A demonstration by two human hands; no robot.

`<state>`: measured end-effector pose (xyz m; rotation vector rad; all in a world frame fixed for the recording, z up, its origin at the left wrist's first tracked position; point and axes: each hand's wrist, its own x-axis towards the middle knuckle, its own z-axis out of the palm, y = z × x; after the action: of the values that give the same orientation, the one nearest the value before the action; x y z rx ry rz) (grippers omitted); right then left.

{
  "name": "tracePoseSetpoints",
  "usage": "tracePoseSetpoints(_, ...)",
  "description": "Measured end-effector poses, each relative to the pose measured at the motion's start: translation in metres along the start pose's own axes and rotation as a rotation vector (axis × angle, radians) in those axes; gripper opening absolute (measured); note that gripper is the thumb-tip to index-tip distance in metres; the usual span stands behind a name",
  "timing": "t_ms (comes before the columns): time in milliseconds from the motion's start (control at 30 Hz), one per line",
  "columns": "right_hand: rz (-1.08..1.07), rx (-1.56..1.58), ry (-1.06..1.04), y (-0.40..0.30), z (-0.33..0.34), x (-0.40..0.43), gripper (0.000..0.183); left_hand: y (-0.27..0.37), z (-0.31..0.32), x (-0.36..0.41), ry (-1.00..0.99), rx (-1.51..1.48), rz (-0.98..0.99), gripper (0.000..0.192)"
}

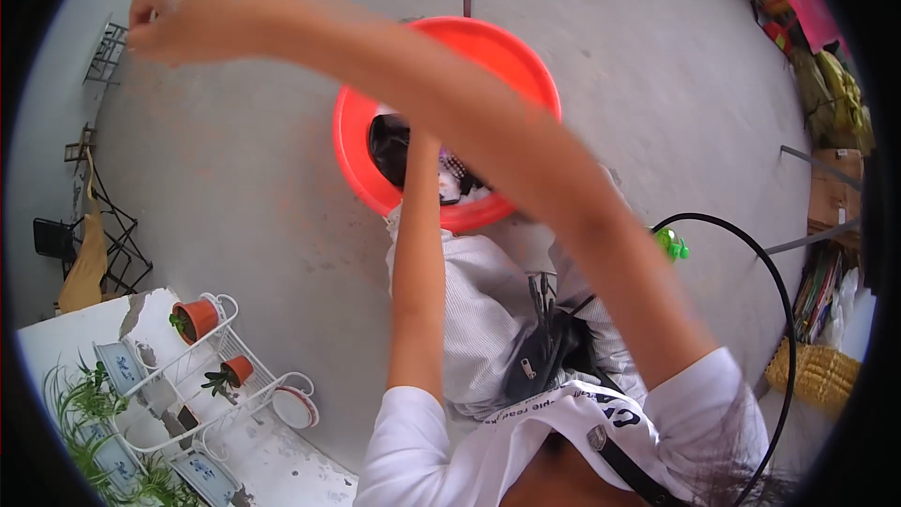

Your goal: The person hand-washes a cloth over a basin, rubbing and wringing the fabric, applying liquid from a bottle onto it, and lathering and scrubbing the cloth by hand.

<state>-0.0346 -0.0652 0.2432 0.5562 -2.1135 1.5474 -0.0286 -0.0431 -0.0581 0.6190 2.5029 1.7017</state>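
My right arm crosses over a red plastic basin [343, 148], and my right hand [186, 14] is raised at the upper left, beyond its rim. The fingers are curled in and blurred; no object shows in them. My left forearm reaches down into the basin; my left hand is hidden behind my right forearm. Inside the basin lie a shiny black item [388, 148], a string of dark beads [454, 165] and white material, perhaps suds or cloth [448, 185]. The basin stands on the grey floor in front of my knees.
A green bottle [672, 244] and a black cable [774, 274] are at the right. Lower left stands a white metal plant rack [246, 352] with potted plants. Folding frames [116, 232] line the left wall; cardboard boxes [834, 190] and a woven basket [813, 373] line the right.
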Motion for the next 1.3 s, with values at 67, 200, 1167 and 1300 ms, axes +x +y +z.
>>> tracePoseSetpoints(67,0.014,-0.209,-0.282,0.045,-0.007,0.020,0.025,-0.008,0.020,-0.003,-0.023,0.112,0.267,0.030)
tracePoseSetpoints(200,0.075,-0.243,-0.572,0.108,-0.033,-0.025,0.024,0.037,0.000,-0.007,-0.078,0.015,-0.059,0.026)
tracePoseSetpoints(1167,0.577,-0.137,-0.403,0.158,-0.129,-0.172,0.052,0.085,-0.037,0.002,-0.151,-0.799,-0.058,0.040)
tracePoseSetpoints(1300,0.646,-0.029,-0.267,0.181,-0.147,-0.158,0.031,0.078,-0.054,0.010,-0.009,-0.905,-0.005,0.032)
